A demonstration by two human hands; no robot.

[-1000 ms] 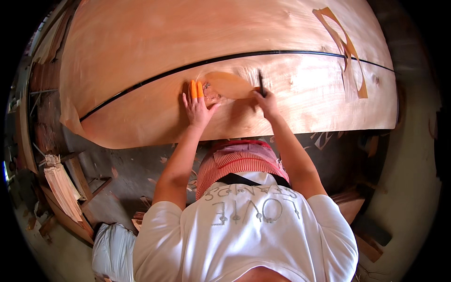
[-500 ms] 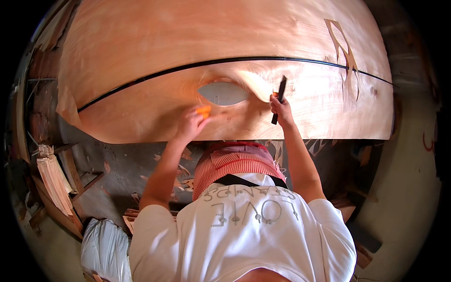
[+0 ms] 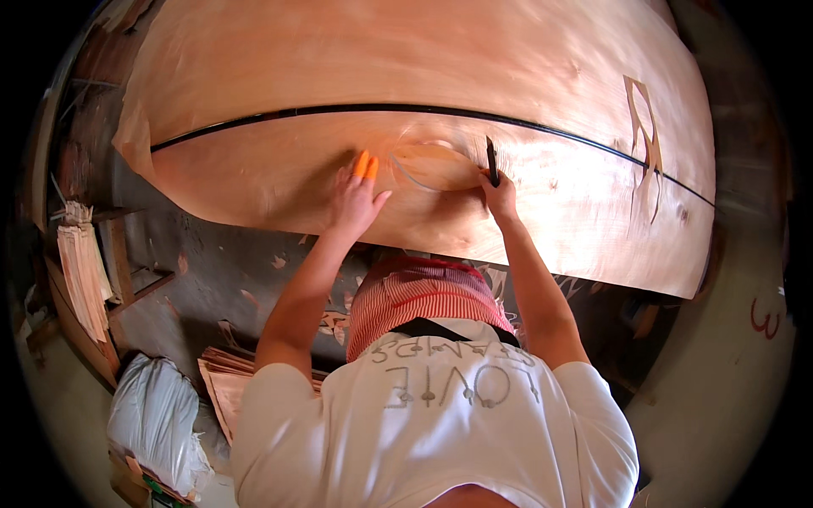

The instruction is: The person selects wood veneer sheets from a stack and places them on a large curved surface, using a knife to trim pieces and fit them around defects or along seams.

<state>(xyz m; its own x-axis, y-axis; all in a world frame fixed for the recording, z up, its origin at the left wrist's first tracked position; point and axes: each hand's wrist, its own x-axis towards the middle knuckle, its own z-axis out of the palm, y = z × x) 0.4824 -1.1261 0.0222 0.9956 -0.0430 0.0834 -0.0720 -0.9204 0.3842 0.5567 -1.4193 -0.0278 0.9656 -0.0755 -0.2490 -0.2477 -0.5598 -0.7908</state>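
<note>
A wide sheet of thin wood veneer (image 3: pixel 279 182) lies before me, with a leaf-shaped patch (image 3: pixel 436 166) outlined in it. Wood-coloured veneer now fills that outline. My left hand (image 3: pixel 356 201) rests flat to the left of the patch, fingers spread, orange covers on two fingertips. At the patch's right end, my right hand (image 3: pixel 500 196) grips a slim black utility knife (image 3: pixel 492 161), its slanted tip pointing away from me. The fingertips of this hand are near the patch's edge and partly hidden.
A long black strip (image 3: pixel 364 107) curves across the veneer beyond my hands. A cut veneer scrap (image 3: pixel 641 118) lies on the right. Bundled veneer strips (image 3: pixel 85 262) stand at the left, above a white plastic bag (image 3: pixel 157 411). Stacked veneer pieces (image 3: pixel 222 381) lean near my left side.
The leaf-shaped opening, which showed a pale surface, now shows wood veneer. My left hand has flattened onto the sheet. My right hand shifted slightly left, and the view turned a little.
</note>
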